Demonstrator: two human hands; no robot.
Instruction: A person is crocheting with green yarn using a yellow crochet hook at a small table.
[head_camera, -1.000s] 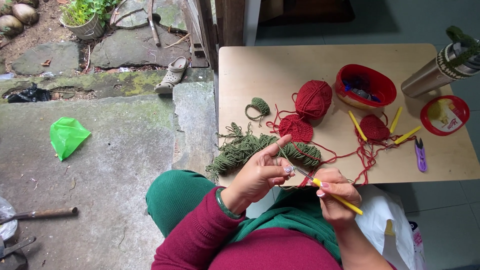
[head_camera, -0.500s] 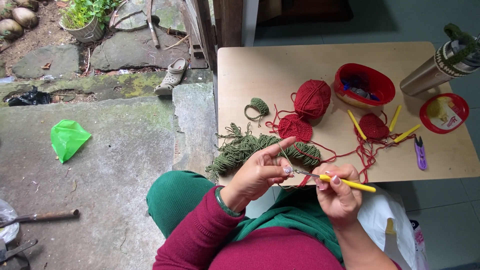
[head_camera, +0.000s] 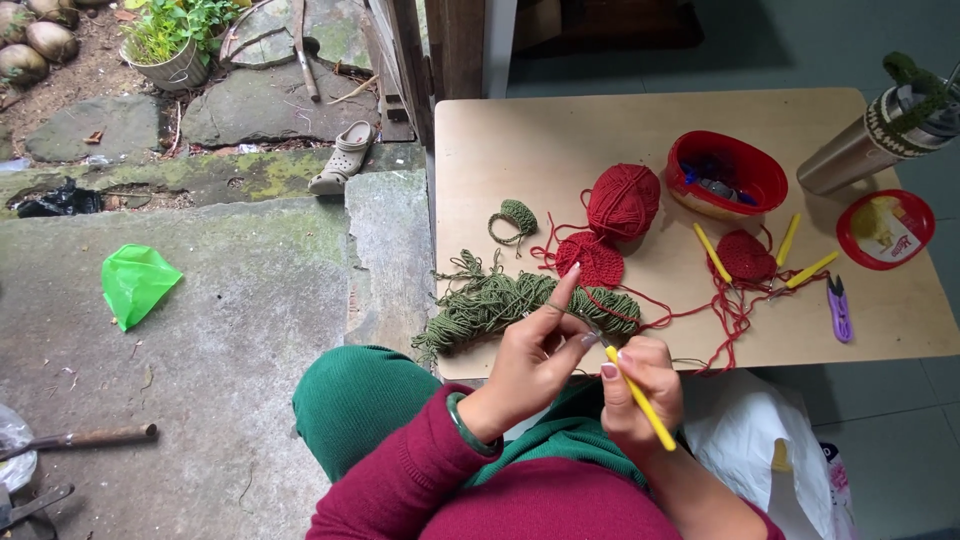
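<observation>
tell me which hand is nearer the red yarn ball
Left. The left hand sits below the red yarn ball, its raised index finger pointing up toward it. The right hand, holding the yellow crochet hook, is lower, at the table's near edge.

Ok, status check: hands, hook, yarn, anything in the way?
Right hand grips yellow crochet hook. Left hand pinches green yarn, forefinger raised. Red yarn strands trail on the table beside the work, not blocking.

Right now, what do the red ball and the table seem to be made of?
The red ball looks like wound yarn, matte and soft: thin strands wrap around it. The table seems light wood or plywood, smooth and unpainted: pale tan with faint grain. The exact fibre cannot be told.
</observation>
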